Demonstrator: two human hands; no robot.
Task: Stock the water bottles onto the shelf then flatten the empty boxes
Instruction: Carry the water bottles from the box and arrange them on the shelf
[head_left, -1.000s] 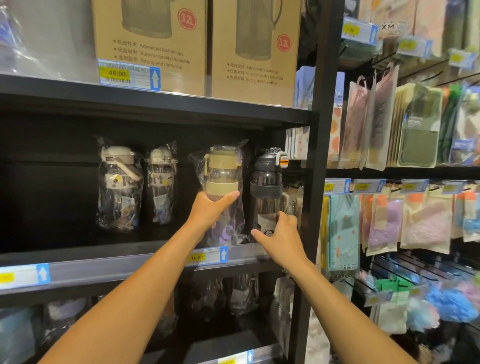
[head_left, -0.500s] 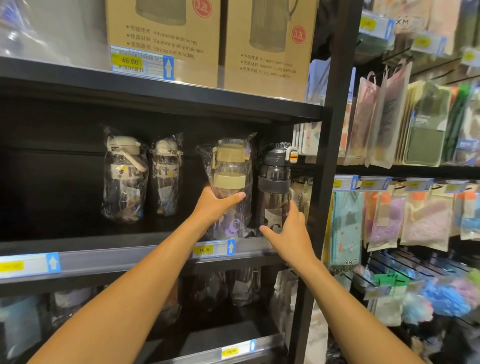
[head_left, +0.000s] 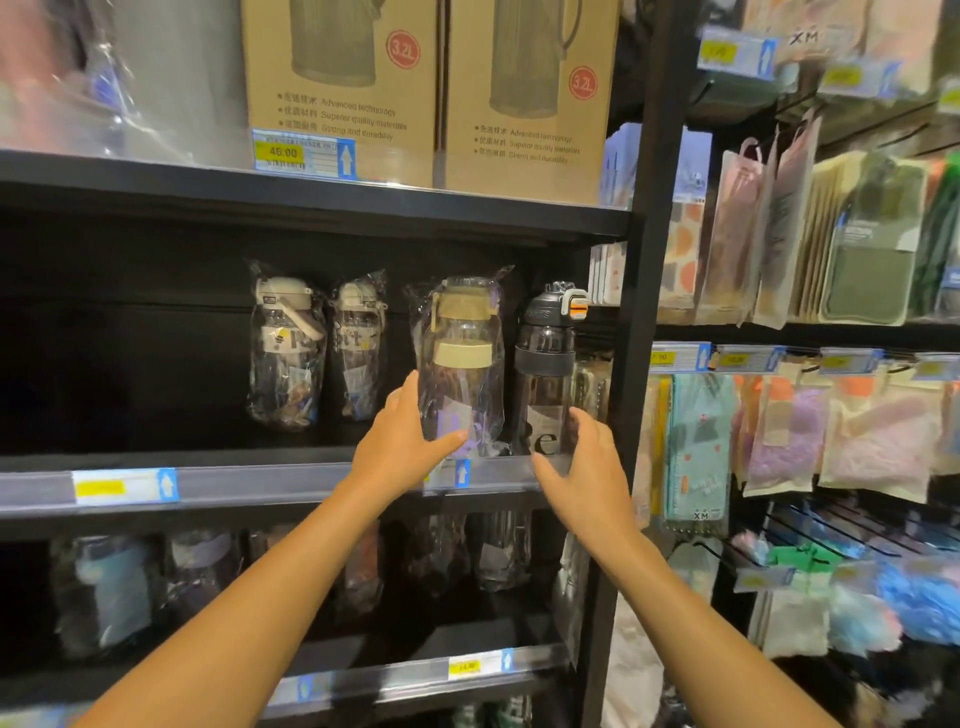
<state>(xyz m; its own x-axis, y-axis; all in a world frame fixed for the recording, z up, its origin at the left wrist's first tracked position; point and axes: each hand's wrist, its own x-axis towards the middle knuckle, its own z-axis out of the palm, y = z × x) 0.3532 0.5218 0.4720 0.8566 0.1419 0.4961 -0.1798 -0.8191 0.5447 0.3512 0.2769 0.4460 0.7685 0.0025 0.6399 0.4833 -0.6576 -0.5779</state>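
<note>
Our left hand (head_left: 405, 441) grasps the wrapped yellow-capped bottle (head_left: 462, 364) low down, by the front edge of the shelf (head_left: 260, 486). Our right hand (head_left: 582, 462), loosely open, cups the dark bottle (head_left: 545, 374) at the front right corner. We should seat both bases flat, upright, labels forward, before letting go.

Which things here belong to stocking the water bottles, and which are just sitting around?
Job: yellow-lid bottle, black-lid bottle, two white-lid bottles, middle shelf, left hand, right hand.
Just around: jug boxes above, hanging packets at right, price tags.
</note>
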